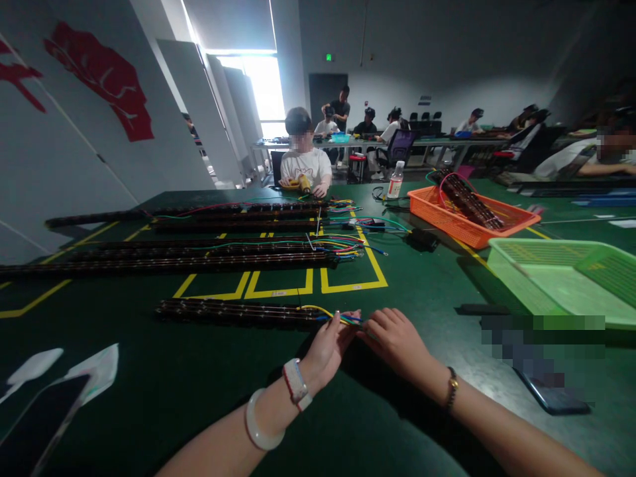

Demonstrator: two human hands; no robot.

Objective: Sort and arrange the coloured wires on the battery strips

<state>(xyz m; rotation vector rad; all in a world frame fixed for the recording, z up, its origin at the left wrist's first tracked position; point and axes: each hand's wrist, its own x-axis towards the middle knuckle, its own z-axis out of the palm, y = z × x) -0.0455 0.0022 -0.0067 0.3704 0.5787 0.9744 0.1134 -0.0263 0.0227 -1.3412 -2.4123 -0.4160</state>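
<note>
Coloured wires (342,318) pinched between left hand (328,348) and right hand (395,338), strip (238,311) leftward

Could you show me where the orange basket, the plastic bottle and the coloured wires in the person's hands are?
orange basket (450,222): head view, on its near wall.
plastic bottle (395,181): head view, on its body.
coloured wires (334,314): head view, on the bundle by the left hand's fingertips.

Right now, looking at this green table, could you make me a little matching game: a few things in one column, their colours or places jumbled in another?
Things:
1. basket with dark strips
2. empty basket
3. bottle
4. wire ends

Descriptions:
A. light green
B. between both hands' fingers
C. orange
D. standing upright, left of the orange one

Pairs: 1-C, 2-A, 3-D, 4-B
</note>
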